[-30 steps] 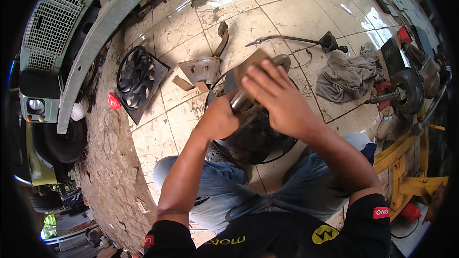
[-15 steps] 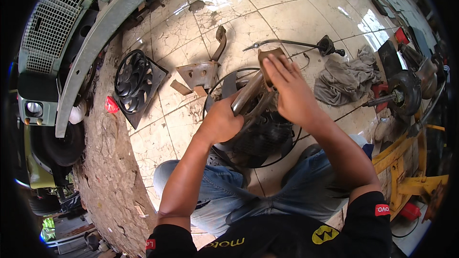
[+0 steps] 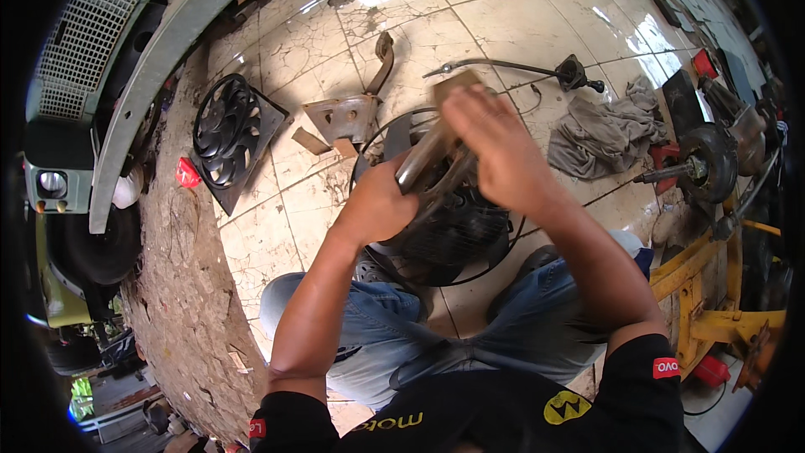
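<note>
My left hand is closed round a worn metal bar, part of a pedal-like bracket, holding it up over my lap. My right hand, slightly blurred, presses a brown piece of sandpaper against the bar's far end. Its fingers lie over the sheet, and the thumb side is mostly hidden. Below both hands, a black fan with a round shroud sits on the tiles between my feet, partly covered by the bar and my hands.
Beyond lie a pedal with bracket, small brown scraps, a lever with cable rod and a grey rag. Another fan rests at left, near a vehicle bumper. A yellow metal frame stands at right.
My right hand and the sandpaper have shifted a little left and farther up along the bar. My left hand keeps its grip; the whole view has shifted slightly.
</note>
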Demonstrator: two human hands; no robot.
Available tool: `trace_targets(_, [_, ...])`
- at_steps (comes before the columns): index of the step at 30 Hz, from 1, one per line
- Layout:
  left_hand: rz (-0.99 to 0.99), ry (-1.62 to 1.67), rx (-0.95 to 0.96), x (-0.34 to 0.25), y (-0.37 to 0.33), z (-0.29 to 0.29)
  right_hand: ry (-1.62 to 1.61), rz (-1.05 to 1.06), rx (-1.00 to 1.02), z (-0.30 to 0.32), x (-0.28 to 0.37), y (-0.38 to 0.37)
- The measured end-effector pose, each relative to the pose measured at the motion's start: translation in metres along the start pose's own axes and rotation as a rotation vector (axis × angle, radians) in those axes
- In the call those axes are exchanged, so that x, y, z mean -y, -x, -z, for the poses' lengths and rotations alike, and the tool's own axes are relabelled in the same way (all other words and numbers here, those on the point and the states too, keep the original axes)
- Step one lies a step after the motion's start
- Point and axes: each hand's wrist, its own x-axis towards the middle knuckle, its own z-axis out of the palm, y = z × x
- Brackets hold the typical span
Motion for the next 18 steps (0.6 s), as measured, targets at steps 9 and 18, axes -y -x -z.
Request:
trace_targets(9, [0.02, -0.059, 0.038, -0.015, 0.004, -0.004, -0.042, -0.116, 0.055, 0.008, -0.002, 0.009])
trace_targets(18, [0.049, -0.012, 0.011, -0.008, 0.001, -0.004, -0.013, -0.086, 0.017, 0.009, -0.001, 0.001])
